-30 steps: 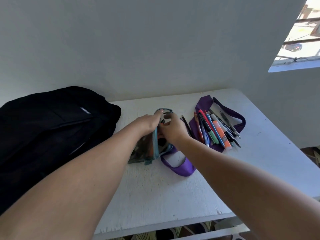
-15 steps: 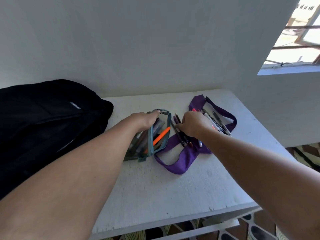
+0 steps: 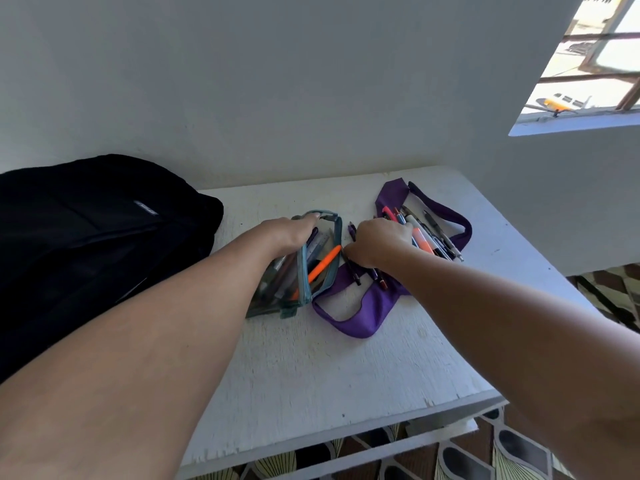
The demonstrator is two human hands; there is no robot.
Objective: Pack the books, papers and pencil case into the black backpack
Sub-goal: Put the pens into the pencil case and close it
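Observation:
A clear pencil case with teal trim (image 3: 323,278) lies open on the white table (image 3: 311,375), with an orange pen (image 3: 323,265) and other pens inside. My left hand (image 3: 289,233) grips its upper rim and holds it open. Just to the right, my right hand (image 3: 377,242) curls over a bunch of dark pens (image 3: 356,275) lying on a purple cloth (image 3: 367,313). More pens and markers (image 3: 429,237) are spread on the cloth beyond that hand. The black backpack (image 3: 86,244) lies at the left of the table.
A white wall runs close behind the table. A barred window (image 3: 595,64) opens at the upper right. The table's front edge (image 3: 346,441) is near me, with a patterned floor (image 3: 485,455) below it.
My right hand left the pencil case's mouth and moved right onto the pens on the purple cloth. The case now stands wider open, showing the orange pen. My left hand stayed on the rim.

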